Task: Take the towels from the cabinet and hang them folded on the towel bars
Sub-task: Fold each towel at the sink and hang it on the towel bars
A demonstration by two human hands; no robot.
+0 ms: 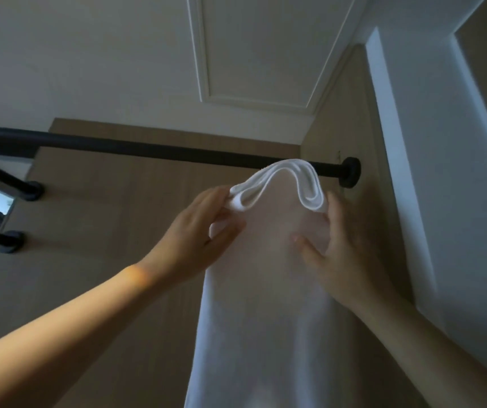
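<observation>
Fingers of the left hand pinch one folded top corner of the towel; the right hand clasps the other. Soft, light and limp, it sags between them, just before the towel bar; best held at both corners.

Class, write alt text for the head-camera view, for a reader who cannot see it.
Two bare hands hold a folded white towel up at a black towel bar, near its wall mount. The left hand pinches the towel's top left edge; the right hand grips its right side.
</observation>
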